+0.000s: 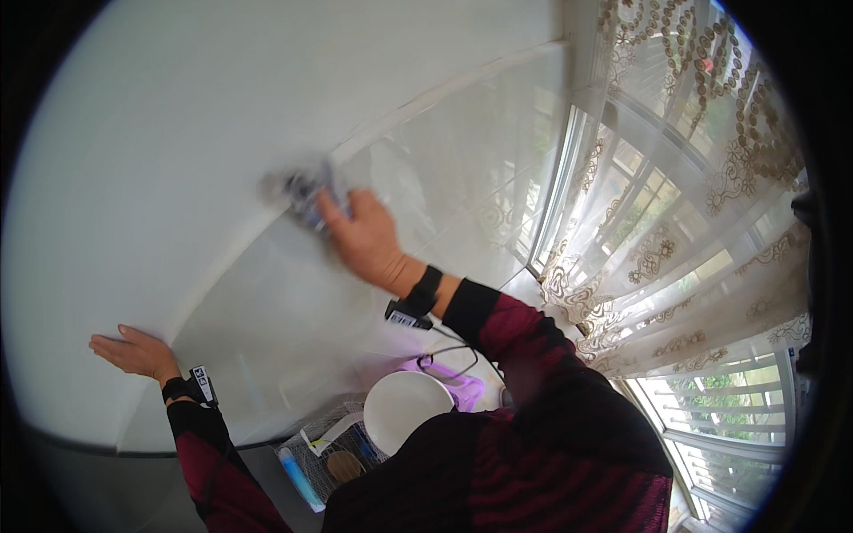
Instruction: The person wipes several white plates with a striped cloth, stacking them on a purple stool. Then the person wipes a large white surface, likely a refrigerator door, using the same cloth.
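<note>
My right hand (368,236) is closed around a blurred, bluish-grey patterned cloth (310,193). It presses the cloth against the wall where the grey glossy tiles (266,293) meet the white upper wall (166,133). Lower left, my left hand (136,353) lies flat on the white wall with its fingers extended and nothing held. Both wrists wear black straps with small boxes, and a cable runs from the right one.
Below me are a wire basket (333,426) holding a blue tube-like item and other things, a white round basin or lid (408,410), and a purple plastic stool or rack (470,393). Sheer embroidered curtains (653,260) hang before the windows at right.
</note>
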A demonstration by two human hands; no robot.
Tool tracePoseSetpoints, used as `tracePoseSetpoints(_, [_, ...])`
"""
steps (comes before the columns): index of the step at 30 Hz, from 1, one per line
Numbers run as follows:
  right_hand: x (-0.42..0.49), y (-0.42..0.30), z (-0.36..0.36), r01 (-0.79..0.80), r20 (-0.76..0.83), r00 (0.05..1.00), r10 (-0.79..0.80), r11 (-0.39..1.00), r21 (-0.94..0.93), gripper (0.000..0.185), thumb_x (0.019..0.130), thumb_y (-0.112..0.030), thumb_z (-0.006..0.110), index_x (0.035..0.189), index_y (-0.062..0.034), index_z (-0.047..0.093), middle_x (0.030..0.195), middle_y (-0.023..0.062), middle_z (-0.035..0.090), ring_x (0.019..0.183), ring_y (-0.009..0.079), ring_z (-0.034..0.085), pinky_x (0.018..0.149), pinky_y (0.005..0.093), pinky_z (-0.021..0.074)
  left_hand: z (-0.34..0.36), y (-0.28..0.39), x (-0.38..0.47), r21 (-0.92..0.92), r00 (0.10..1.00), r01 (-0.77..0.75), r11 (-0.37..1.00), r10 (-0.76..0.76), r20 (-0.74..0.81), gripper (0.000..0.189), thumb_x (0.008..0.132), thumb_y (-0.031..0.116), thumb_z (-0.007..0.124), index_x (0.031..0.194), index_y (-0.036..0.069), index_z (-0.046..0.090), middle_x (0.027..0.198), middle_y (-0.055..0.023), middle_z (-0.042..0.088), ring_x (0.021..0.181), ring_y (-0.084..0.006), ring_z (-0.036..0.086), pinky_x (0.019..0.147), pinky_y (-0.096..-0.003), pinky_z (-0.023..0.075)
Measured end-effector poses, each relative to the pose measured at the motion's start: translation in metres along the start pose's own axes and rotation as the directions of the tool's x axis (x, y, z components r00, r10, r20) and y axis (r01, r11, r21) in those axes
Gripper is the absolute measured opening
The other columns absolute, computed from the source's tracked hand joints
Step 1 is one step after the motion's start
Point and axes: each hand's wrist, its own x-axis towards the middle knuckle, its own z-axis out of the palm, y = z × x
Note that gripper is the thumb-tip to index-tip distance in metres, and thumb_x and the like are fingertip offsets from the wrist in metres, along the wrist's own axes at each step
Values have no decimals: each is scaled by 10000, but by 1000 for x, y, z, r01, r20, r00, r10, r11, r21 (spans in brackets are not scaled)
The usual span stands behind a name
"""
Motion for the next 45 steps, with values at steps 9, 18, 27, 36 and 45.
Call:
tracePoseSetpoints(9, [-21,93,-26,2,-24,1000,-7,983,-182,497,914,-156,717,1388,-259,607,944,155,582,836,374,603,652,492,494,-6,3,2,-12,997,-79,997,79,-25,740,1118,435,394,1608,-105,266,1693,-294,250,1581,-442,219,1290,-514,206])
tracePoseSetpoints(18, [-37,241,-75,-762,-351,646,677,596,-254,591,909,-124,648,1444,25,445,1170,268,585,1074,477,609,890,548,511,-11,5,2,-27,996,-88,996,88,-21,765,1115,456,383,1596,-128,265,1680,-314,257,1575,-460,217,1291,-527,196])
tracePoseSetpoints(27, [-132,47,0,-157,265,952,150,988,6,598,707,-75,746,1275,-39,560,998,207,573,913,415,612,718,512,525,-6,-8,6,1,999,-46,999,46,-5,728,1085,404,450,1592,-94,291,1665,-320,284,1559,-483,243,1278,-543,229])
tracePoseSetpoints(36, [-109,189,-37,-671,-291,737,610,710,-212,566,851,-106,689,1384,-16,520,1181,245,637,1079,464,623,870,552,525,-11,-8,9,-26,995,-103,994,103,-7,638,1058,358,476,1456,-131,373,1534,-350,393,1460,-531,323,1235,-579,253])
tracePoseSetpoints(45, [-124,239,-35,-882,-369,468,803,451,-138,596,925,-173,598,1407,126,415,1216,399,599,1149,565,585,1015,561,472,-9,-22,14,-14,991,-133,991,132,-12,606,1047,385,492,1352,-137,452,1445,-399,468,1389,-583,395,1187,-617,307])
